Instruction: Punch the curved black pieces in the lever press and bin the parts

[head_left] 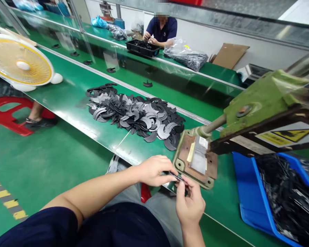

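Between my two hands is a small dark plastic part (pixel 177 177), pinched at both ends and mostly hidden by the fingers. My left hand (pixel 156 170) closes on its left end, with thumb and fingertips together. On the other end, my right hand (pixel 190 200) grips with thumb and forefinger. Both hands are just in front of a green hand press, whose base plate (pixel 180 147) carries a grey metal block (pixel 198 159). A long heap of curved black and grey plastic pieces (pixel 134 113) lies on the green bench, beyond my left hand.
The press's green head (pixel 262 92) and lever overhang the right side. A blue bin (pixel 249 192) of black parts stands at right. A fan (pixel 22 63) is at left. Loose pieces lie along the conveyor (pixel 128 73). Across it, a person handles parts over a black tray (pixel 154 53).
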Demonstrator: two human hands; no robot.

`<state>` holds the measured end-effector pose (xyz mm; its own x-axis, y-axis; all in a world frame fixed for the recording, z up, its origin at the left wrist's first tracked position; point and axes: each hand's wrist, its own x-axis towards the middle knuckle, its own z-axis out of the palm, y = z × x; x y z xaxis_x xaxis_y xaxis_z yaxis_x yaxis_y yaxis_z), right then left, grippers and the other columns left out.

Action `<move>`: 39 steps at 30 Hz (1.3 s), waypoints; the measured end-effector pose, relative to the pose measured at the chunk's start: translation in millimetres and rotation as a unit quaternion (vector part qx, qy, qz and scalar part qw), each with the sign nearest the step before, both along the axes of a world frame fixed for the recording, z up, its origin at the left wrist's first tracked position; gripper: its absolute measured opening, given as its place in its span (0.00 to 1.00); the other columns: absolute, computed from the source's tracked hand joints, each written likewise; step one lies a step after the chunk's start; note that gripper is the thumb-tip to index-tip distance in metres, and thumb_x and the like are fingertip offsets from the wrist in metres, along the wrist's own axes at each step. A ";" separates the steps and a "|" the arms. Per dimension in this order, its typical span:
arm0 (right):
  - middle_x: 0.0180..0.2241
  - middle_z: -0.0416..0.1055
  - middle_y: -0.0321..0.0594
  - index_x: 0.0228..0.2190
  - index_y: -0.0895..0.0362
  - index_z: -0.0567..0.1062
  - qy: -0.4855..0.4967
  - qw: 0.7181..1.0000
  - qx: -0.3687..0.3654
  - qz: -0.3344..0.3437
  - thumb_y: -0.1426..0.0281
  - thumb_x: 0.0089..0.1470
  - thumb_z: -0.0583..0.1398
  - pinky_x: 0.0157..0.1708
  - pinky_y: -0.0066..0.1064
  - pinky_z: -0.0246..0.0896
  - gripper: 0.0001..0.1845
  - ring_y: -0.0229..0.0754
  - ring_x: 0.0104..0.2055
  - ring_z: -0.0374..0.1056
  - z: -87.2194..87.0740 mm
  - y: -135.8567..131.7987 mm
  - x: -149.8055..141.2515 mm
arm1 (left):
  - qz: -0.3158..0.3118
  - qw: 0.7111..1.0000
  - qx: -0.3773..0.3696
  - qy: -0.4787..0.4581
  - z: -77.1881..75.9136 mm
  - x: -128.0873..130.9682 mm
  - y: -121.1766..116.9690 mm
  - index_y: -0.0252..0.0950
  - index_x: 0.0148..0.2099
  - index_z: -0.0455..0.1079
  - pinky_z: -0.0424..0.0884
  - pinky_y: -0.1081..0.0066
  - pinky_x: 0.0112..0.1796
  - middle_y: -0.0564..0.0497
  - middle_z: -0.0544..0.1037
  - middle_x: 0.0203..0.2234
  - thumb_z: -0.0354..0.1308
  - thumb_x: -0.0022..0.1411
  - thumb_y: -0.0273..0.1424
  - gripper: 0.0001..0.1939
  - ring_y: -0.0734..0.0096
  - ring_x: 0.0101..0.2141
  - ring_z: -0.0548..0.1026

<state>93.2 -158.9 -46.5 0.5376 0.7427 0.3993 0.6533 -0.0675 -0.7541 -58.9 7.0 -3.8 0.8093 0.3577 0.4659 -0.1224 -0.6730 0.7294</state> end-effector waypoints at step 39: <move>0.41 0.79 0.41 0.47 0.53 0.78 -0.021 0.999 0.025 0.041 0.69 0.64 0.61 0.39 0.33 0.78 0.11 0.41 0.38 0.77 19.2 3.5 -4.4 | -0.014 0.999 -0.035 0.013 8.2 1.3 0.9 0.38 0.48 0.78 0.71 0.64 0.47 0.47 0.84 0.40 0.60 0.72 0.36 0.10 0.64 0.42 0.79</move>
<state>88.8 -155.4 -27.3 0.4586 0.7618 0.4576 0.6859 0.0240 -0.7273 -57.7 7.8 4.4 0.8309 0.3660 0.4191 -0.1206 -0.6168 0.7778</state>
